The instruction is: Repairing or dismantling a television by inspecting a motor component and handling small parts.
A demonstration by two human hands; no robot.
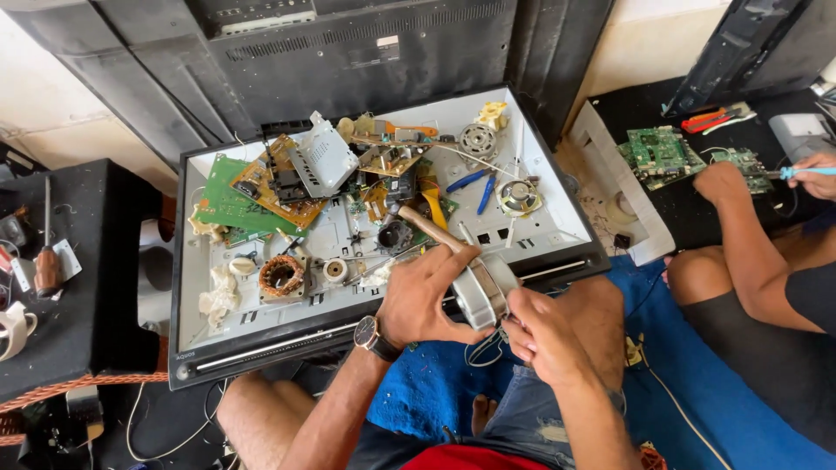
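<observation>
A grey metal motor housing (484,287) rests over my lap at the front edge of an open television back panel (557,233). My left hand (424,296), with a wristwatch, grips the housing's left side together with a wooden-handled hammer (428,228) whose dark head points into the tray. My right hand (542,335) pinches thin wires (484,350) that hang from the underside of the housing.
The panel holds green and brown circuit boards (248,193), a copper-wound stator (282,275), a small speaker (518,197), blue-handled pliers (475,184). Another person's hands (721,181) work on a green board at right. A screwdriver (47,261) lies on the black box at left.
</observation>
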